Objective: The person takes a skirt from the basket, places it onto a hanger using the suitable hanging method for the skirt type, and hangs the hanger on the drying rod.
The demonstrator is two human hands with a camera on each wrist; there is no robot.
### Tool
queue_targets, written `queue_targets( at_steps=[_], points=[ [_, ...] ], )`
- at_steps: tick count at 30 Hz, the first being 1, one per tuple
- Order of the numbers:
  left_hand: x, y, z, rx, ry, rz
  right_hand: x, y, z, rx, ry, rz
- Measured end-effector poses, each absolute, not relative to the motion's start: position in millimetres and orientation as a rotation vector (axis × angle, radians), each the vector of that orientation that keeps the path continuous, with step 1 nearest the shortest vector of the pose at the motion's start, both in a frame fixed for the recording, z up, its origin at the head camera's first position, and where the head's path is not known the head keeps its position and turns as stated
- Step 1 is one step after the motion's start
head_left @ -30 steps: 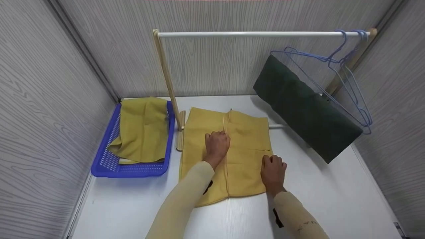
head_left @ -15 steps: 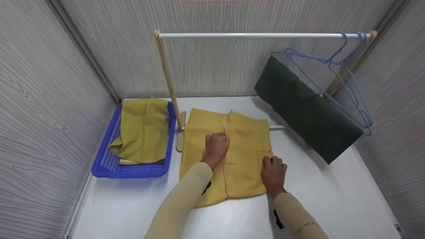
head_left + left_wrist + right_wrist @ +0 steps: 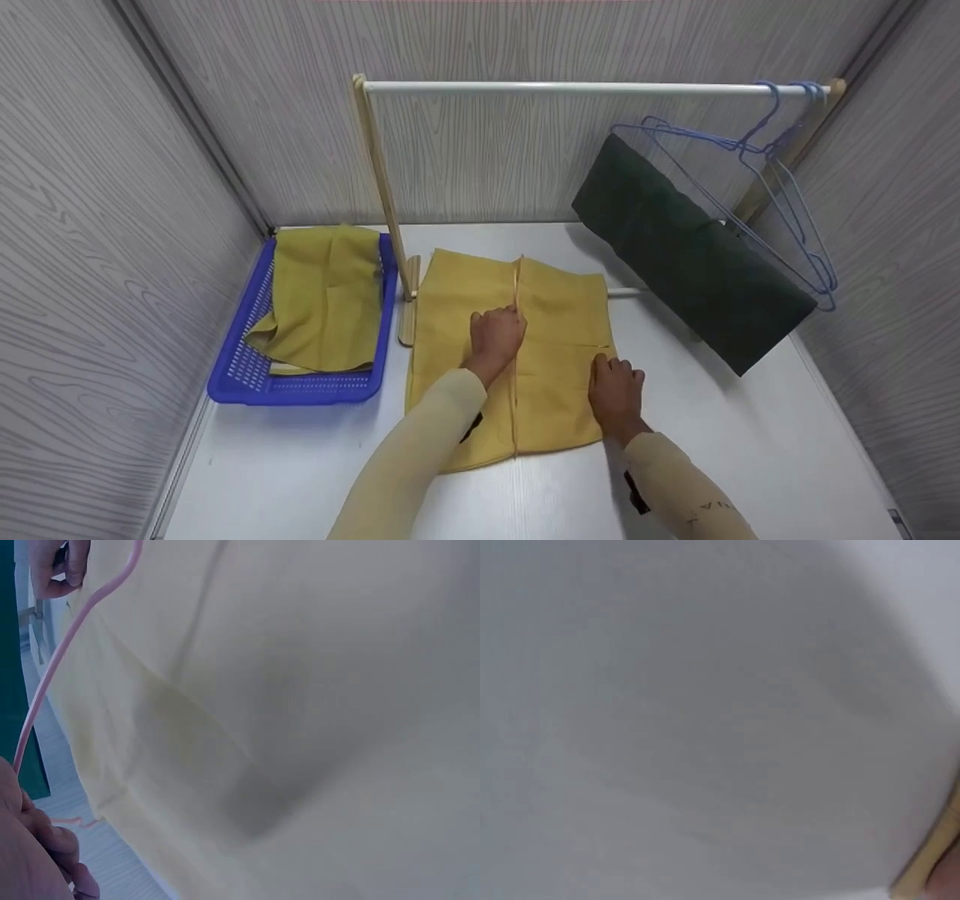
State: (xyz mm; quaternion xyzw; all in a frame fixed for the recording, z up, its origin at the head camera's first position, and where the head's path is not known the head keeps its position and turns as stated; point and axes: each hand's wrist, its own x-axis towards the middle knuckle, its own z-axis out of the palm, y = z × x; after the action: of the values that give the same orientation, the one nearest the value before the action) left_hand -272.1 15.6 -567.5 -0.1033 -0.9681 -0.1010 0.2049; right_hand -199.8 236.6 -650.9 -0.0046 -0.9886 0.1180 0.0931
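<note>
A yellow cloth [image 3: 559, 307] lies spread on the white table. Along its middle runs a thin pink wire hanger [image 3: 52, 667], seen nearly edge-on from the head. My left hand [image 3: 498, 335] grips this hanger above the cloth, its fingers curled. At the cloth's right edge, my right hand [image 3: 617, 394] pinches the fabric between thumb and fingers, as the left wrist view shows. The right wrist view holds mostly blurred pale surface, with a strip of yellow cloth [image 3: 930, 859] in its lower right corner.
A blue basket [image 3: 300, 395] with an olive-yellow cloth [image 3: 319, 292] inside stands at the left. Behind the work rises a rack with a white rail [image 3: 562, 88]. Blue hangers [image 3: 765, 142] hang at its right end, one bearing a dark green cloth [image 3: 690, 255].
My left hand has shifted slightly right with the hanger, whose wires at its far end now line up as one. The right hand keeps its place on the cloth edge.
</note>
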Motion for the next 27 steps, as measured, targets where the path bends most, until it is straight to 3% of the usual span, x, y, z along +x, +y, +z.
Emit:
queue_targets(
  at_steps=[13, 22, 27],
  points=[
    [-274, 16, -561, -0.413, -2.778, -0.055, -188, 161, -608, 0.639, -2.495, 0.55],
    [-277, 15, -533, -0.352, -2.808, -0.37, -177, 123, -591, 0.472, -2.646, 0.74],
    [-276, 6, -522, -0.474, -2.691, -0.41, -179, 118, -580, 0.34, -2.653, 0.83]
  ],
)
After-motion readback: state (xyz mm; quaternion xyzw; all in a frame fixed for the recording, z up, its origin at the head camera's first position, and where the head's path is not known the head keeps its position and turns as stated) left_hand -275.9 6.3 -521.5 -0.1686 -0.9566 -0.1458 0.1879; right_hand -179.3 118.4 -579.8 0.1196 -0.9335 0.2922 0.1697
